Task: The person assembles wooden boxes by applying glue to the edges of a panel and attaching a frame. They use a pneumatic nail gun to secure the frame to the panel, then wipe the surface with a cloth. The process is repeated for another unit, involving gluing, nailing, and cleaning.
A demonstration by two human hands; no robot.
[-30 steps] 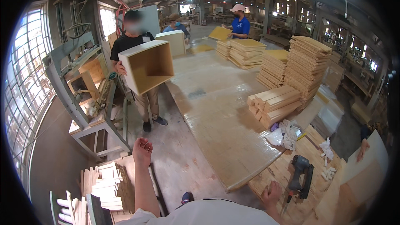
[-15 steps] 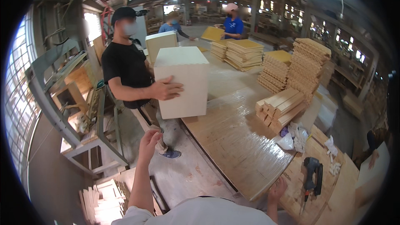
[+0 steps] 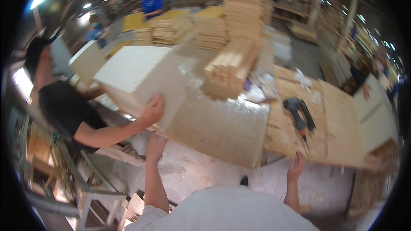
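left hand (image 3: 156, 146) is right up at the low corner of the white box (image 3: 133, 66), fingers kinda bent, but it's blurry so i can't tell if it's actually gripping or just next to it. the box is tilted by the left edge of the glossy desk (image 3: 214, 130), and a co-worker's hand (image 3: 153, 110) is pressed on its side; that's the person in the black shirt (image 3: 64, 111). right hand (image 3: 295, 167) looks loose and unclenched, near the front edge of the plain wooden desk (image 3: 342, 134). the dark nail gun (image 3: 298, 113) lies on that one, tip toward the hand. crumpled plastic bags (image 3: 262, 86) sit past it, beside a bundle of wood strips (image 3: 231, 62), with a tall stack of boards (image 3: 245, 15) behind.
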